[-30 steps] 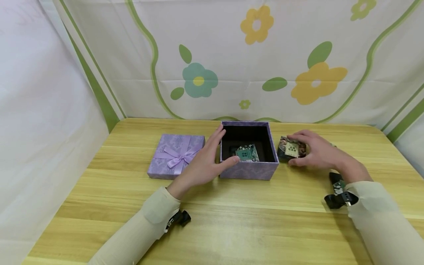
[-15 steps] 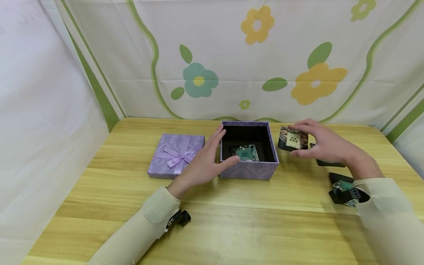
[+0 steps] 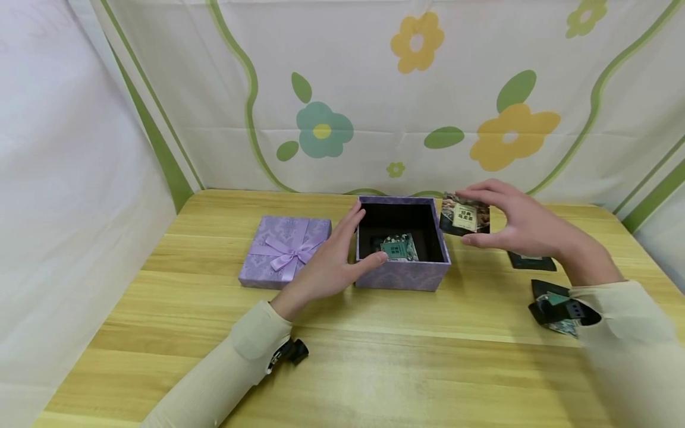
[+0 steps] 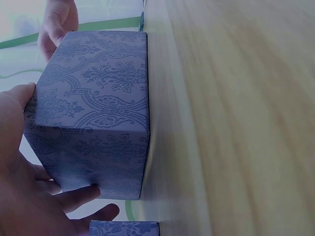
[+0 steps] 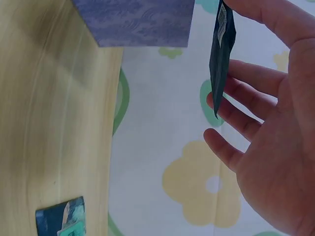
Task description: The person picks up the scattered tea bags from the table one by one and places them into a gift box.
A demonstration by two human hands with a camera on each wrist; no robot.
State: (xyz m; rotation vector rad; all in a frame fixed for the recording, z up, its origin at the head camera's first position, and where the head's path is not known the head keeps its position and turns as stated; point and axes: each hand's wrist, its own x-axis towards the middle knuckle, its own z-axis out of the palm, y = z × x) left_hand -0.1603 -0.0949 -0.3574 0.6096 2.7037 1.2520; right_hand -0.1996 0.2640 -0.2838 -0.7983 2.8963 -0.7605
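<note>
Dark packet with a pale label (image 3: 465,215) is held raised above the table (image 3: 385,368), just beside the right wall of the purple box (image 3: 402,277), pinched between the thumb and fingers of the right hand (image 3: 535,229). Left hand (image 3: 332,261) rests against the box, unclenched, fingers extended along its left side and thumb at the front rim. One green-labelled packet (image 3: 396,249) lies inside; the bow-topped lid (image 3: 283,252) lies on the table, left of the box.
</note>
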